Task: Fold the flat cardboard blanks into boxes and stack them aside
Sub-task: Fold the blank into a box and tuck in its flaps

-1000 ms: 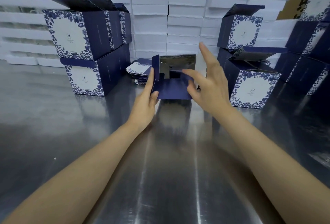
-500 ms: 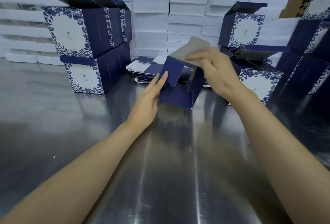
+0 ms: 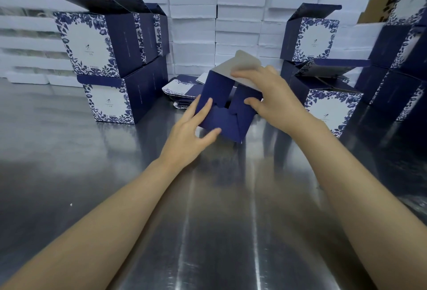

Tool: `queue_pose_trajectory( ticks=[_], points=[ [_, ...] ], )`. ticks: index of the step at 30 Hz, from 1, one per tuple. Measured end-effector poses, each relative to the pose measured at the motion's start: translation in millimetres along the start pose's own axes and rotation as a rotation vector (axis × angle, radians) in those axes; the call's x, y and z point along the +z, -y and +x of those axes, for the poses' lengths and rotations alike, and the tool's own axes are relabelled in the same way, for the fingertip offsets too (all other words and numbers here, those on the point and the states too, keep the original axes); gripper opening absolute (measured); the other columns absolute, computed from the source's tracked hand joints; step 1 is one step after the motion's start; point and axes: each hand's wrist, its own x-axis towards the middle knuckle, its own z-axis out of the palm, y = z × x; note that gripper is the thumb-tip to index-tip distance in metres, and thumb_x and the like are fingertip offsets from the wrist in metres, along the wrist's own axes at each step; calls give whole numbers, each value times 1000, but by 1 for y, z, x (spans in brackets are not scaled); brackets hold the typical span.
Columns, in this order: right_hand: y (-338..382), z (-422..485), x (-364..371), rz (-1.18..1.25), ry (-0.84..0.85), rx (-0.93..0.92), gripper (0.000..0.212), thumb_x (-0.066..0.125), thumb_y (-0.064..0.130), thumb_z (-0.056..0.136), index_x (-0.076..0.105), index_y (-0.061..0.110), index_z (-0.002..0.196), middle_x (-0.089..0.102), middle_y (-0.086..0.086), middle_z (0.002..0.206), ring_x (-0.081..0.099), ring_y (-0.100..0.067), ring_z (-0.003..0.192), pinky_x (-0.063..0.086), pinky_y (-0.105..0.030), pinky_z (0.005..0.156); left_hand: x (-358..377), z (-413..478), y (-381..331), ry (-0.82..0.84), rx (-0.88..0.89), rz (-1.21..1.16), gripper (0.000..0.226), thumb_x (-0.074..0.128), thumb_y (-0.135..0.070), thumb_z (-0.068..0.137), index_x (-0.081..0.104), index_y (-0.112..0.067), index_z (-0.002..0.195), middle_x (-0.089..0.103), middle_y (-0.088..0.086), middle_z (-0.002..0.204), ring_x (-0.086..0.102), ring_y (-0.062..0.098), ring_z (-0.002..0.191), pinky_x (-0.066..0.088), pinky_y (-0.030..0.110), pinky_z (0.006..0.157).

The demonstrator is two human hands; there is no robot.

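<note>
At the upper left of the frame a stack of two folded boxes (image 3: 115, 65), navy with white floral panels, stands on the steel table (image 3: 219, 220); the top one has its lid flap raised. Behind it, across the whole top of the frame, white slabs (image 3: 191, 23) are piled in rows.

Just left of centre, the left hand (image 3: 189, 132) lies against the half-folded box (image 3: 227, 121). Its fingers are nearly straight along the box's left edge and its thumb is flat on the navy face turned to the camera, so this grip is loose, pressing rather than clasping. The box is in the middle of the frame, tilted, its interlocking bottom flaps facing the viewer and a grey flap sticking up at its far end. Behind it a low pile of flat blanks (image 3: 182, 89) lies on the table.

Right of centre, the right hand (image 3: 272, 97) grips the box: its fingers curl over the grey flap and top edge, and its thumb presses on the right-hand bottom flap.

Further right stand two more folded boxes (image 3: 330, 109), one above the other, the lower with its lid ajar. At the right edge more navy boxes (image 3: 402, 63) are stacked, partly blurred.
</note>
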Motion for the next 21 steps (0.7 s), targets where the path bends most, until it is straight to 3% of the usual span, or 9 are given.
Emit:
queue_pose_trajectory(
  ticks=[2,5,8,10,12,13,15,17,21],
  points=[
    [-2,-1,0,22,-50,-43,70,63,-8,78,42,34,130,39,29,124,38,-6,100,39,-23,84,-2,1,2,14,60,106,80,75,-37,81,32,-34,148,25,-9,158,33,-5,134,35,10,100],
    [-3,-4,3,108,-122,-35,91,62,-12,76,20,42,136,35,30,128,43,9,104,34,-5,87,-5,1,-1,-79,72,248,76,78,-30,78,41,-32,145,37,-9,153,48,5,119,55,34,79],
    [-2,-4,8,82,-134,6,105,56,-9,82,-7,44,147,53,18,132,50,-14,93,44,-20,83,-5,-2,-6,-168,129,312,66,78,-31,78,51,-29,139,48,-7,145,57,10,111,56,34,65],
    [0,-2,6,25,-119,-20,83,48,-4,85,19,34,153,58,8,125,45,-18,97,42,-30,87,-4,-2,-8,-187,132,349,64,76,-36,79,52,-29,138,53,-4,141,64,18,103,55,33,62],
    [1,-4,3,-43,-84,-62,57,40,1,82,60,23,131,58,2,130,43,-21,107,27,-30,92,-3,-1,-10,-166,106,361,64,73,-40,81,49,-31,140,54,-3,140,65,22,97,55,36,64],
    [2,-6,4,-63,-50,-62,51,39,5,80,71,22,116,55,5,137,41,-22,114,20,-28,94,-2,0,-10,-159,99,367,65,71,-42,83,46,-32,142,54,-3,140,64,23,97,55,36,67],
    [5,-7,7,-54,-10,-18,40,42,16,82,76,25,100,48,13,142,35,-18,123,13,-31,101,-3,0,-9,-165,103,385,64,69,-44,84,45,-31,142,54,-2,140,62,25,96,52,35,75],
    [7,-7,10,-48,-34,-1,22,59,31,86,74,26,102,47,12,139,33,-18,125,18,-35,102,-3,1,-8,-198,161,429,63,70,-43,82,50,-28,140,57,2,135,61,26,91,48,32,78],
    [4,-4,14,-139,-98,-18,34,76,32,79,68,23,112,47,4,137,35,-26,124,29,-40,98,-1,2,-8,-252,228,469,61,65,-48,81,55,-22,136,60,7,130,54,18,94,48,31,80]
  ],
)
